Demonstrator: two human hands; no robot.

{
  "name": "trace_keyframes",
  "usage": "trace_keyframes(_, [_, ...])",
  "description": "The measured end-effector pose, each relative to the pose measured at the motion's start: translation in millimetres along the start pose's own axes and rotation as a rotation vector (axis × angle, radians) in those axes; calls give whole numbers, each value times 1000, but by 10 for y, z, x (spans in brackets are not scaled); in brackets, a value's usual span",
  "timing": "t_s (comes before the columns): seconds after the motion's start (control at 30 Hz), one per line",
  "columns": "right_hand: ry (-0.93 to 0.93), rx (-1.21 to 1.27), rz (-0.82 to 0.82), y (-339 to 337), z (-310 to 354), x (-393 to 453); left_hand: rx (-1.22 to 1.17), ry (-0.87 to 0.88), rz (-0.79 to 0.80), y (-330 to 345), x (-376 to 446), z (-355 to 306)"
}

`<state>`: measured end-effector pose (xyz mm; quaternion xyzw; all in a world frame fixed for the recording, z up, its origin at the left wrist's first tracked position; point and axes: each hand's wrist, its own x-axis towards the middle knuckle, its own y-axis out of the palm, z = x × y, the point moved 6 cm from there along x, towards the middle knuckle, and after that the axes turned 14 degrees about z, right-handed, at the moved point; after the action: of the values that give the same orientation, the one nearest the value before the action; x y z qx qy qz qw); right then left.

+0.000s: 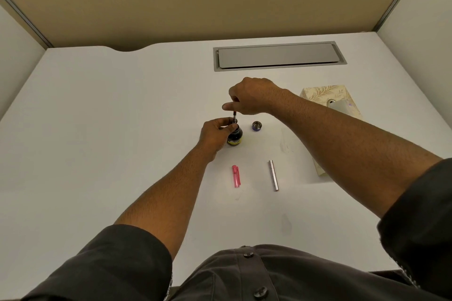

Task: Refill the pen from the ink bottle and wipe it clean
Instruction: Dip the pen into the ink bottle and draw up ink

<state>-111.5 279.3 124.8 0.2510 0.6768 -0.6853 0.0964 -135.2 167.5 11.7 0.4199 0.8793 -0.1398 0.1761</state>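
Observation:
A small dark ink bottle stands open on the white desk, and my left hand grips it from the left. The slim inner part of the pen stands upright in the bottle's mouth. My right hand hovers above it and pinches its top end. The bottle's dark cap lies just right of the bottle. Nearer to me lie the pink pen cap and the silver pen barrel, apart from each other.
A patterned tissue box sits at the right, partly behind my right forearm. A grey cable hatch is set into the desk at the back. Partition walls enclose the desk on three sides.

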Motion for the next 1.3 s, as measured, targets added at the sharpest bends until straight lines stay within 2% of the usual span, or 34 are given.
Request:
trace_keyframes(0.2, [-80,26,45,10,28,-34,0,-5,-8,4,-1,-4])
trace_keyframes(0.53, [20,-6,59,49,18,34,1,-1,-3,3,-13,-15])
trace_keyframes(0.77, [-54,4,34,16,22,-15,0,-5,-7,-3,-6,0])
trace_keyframes(1.07, [3,-9,19,32,26,39,3,-3,1,6,-16,-15])
trace_keyframes(1.3, [-68,9,18,39,8,-14,2,-4,-1,1,-13,-6])
